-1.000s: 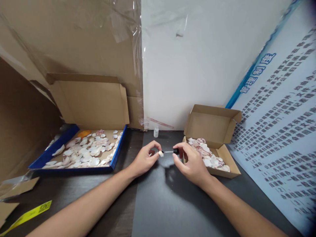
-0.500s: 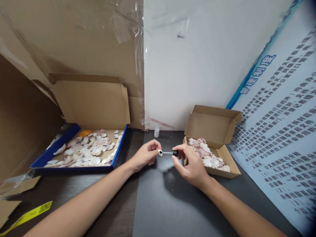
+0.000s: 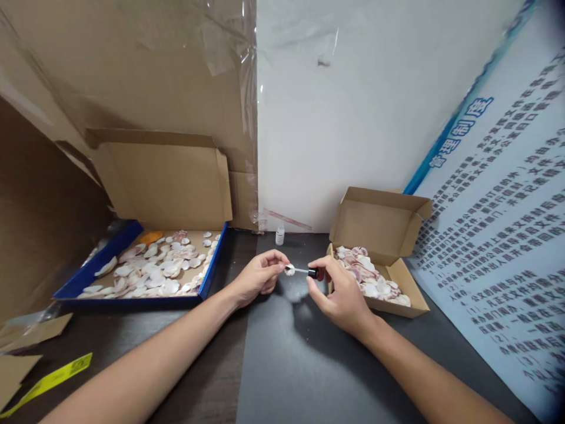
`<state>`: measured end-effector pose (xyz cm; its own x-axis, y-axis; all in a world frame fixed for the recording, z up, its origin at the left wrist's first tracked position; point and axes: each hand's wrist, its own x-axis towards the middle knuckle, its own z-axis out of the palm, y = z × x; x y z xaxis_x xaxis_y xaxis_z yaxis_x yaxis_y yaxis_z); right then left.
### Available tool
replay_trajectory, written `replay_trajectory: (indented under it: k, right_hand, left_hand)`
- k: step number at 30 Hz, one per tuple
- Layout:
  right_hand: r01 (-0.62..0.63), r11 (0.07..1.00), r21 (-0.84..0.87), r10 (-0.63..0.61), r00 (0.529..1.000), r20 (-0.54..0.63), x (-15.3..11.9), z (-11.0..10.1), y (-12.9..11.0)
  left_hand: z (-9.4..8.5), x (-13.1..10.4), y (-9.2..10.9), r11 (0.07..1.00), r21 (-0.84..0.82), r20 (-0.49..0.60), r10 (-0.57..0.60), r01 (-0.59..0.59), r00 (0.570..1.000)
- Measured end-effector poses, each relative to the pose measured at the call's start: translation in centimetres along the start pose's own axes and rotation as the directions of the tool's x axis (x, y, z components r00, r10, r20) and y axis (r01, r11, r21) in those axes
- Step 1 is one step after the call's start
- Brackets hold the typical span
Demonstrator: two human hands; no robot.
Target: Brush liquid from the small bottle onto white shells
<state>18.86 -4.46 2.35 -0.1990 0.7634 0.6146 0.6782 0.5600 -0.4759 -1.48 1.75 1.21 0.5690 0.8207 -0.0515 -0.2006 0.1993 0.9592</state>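
My left hand (image 3: 258,278) pinches a small white shell (image 3: 289,270) between thumb and fingertips, above the dark table. My right hand (image 3: 339,291) grips a thin brush by its black cap (image 3: 312,272); the brush tip touches the shell. A small clear bottle (image 3: 279,235) stands uncapped at the wall behind my hands. A small cardboard box (image 3: 412,306) holding several shells sits just right of my right hand. A blue-rimmed tray (image 3: 212,272) spread with several shells lies to the left.
A dark mat (image 3: 291,365) covers the table under my forearms. A printed poster (image 3: 498,235) leans along the right side. Cardboard sheets (image 3: 132,70) wall off the back left. A yellow strip (image 3: 48,380) and cardboard scraps lie at the near left.
Both hands have lifted slightly with the shell and brush. The shell has turned a little in my left fingers while the brush tip stays on it.
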Motion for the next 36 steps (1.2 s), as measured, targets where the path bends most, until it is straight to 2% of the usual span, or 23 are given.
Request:
replay_trajectory:
  k: [6,10,14,19,26,29,31,32,34,36]
  right_hand:
    - [-0.020,0.999,-0.035,0.018,0.999,-0.047,0.1,-0.1,-0.1]
    - [0.017,1.000,-0.005,-0.017,1.000,-0.016,0.0,0.0,0.0]
    - [-0.035,0.998,-0.052,0.033,0.999,-0.041,0.0,0.0,0.2]
    - [-0.034,0.999,-0.013,0.034,0.999,0.007,0.0,0.0,0.1]
    - [-0.053,0.996,-0.074,0.055,0.998,0.028,0.2,-0.2,-0.2]
    - [-0.108,0.983,-0.149,0.117,0.992,0.052,0.4,-0.3,-0.3]
    - [-0.097,0.982,-0.160,0.117,0.985,0.123,0.4,-0.1,-0.4]
    - [-0.077,0.984,-0.162,0.104,0.981,0.166,0.3,0.0,-0.5]
    - [-0.018,0.983,-0.185,0.062,0.969,0.238,0.2,0.3,-0.5]
    - [0.017,0.981,-0.196,0.036,0.963,0.267,0.0,0.5,-0.4]
  left_hand:
    - [0.3,0.1,0.0,0.999,0.005,-0.064,0.040,-0.040,0.997]
    - [0.3,0.1,-0.1,0.998,0.025,-0.052,0.053,-0.052,0.997]
    - [0.2,0.2,-0.2,0.998,0.040,-0.032,0.057,-0.055,0.998]
    - [0.2,0.2,-0.2,0.995,0.079,-0.008,0.057,-0.056,0.998]
    - [0.0,0.2,-0.3,0.991,0.119,-0.058,0.069,-0.061,0.996]
    - [-0.2,0.3,0.8,0.984,0.147,-0.148,0.121,-0.099,0.982]
    - [0.5,0.7,2.3,0.959,0.242,-0.179,0.194,-0.148,0.965]
    - [1.1,1.0,3.3,0.924,0.335,-0.148,0.244,-0.183,0.958]
    - [3.2,1.9,5.2,0.802,0.534,-0.013,0.322,-0.265,0.947]
    - [5.8,3.2,6.6,0.665,0.682,0.148,0.279,-0.303,0.949]
